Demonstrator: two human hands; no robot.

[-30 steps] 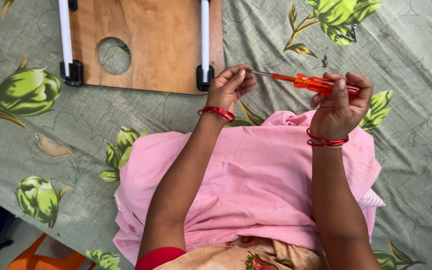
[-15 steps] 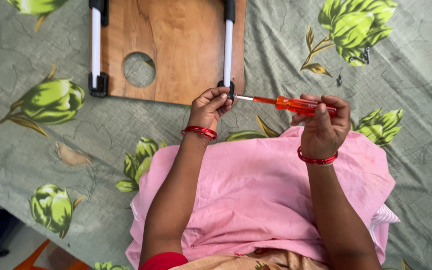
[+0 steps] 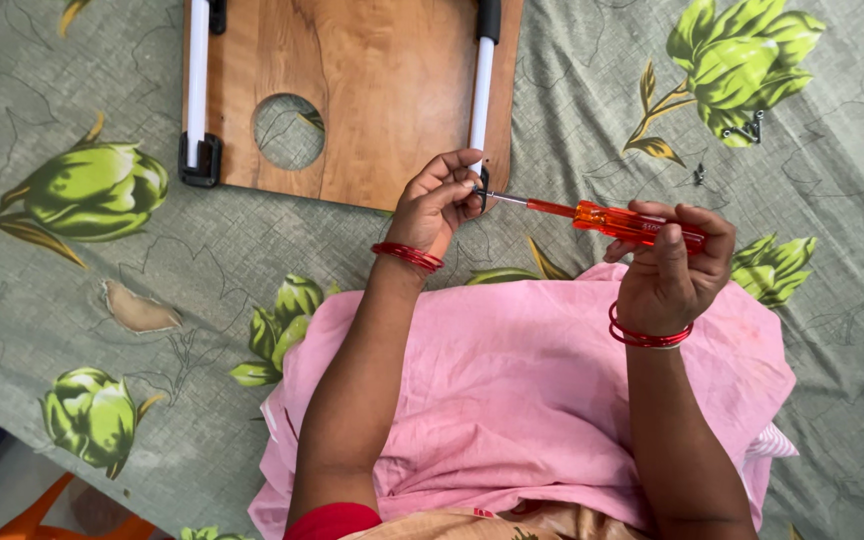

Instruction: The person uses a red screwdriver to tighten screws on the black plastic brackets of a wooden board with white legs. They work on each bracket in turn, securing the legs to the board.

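My right hand (image 3: 674, 268) grips the orange transparent handle of a screwdriver (image 3: 624, 222), held level above my lap. Its metal shaft points left to my left hand (image 3: 439, 202), whose fingertips pinch something small and dark at the tip; I cannot tell what it is. Just beyond my left hand lies an upturned wooden board (image 3: 362, 90) with a round hole and two white folding legs with black end pieces. The right leg (image 3: 480, 95) ends right by my left fingers. Both wrists wear red bangles.
A grey-green bedsheet (image 3: 72, 270) with green flower prints covers the surface. A few small dark screws or fittings (image 3: 747, 130) lie on it at the upper right. A pink cloth (image 3: 522, 390) covers my lap. An orange object (image 3: 42, 520) shows at the bottom left, below the sheet.
The view has shifted, so the board and my hands sit lower and further right in frame. My hands keep the same grip on the screwdriver and its tip.
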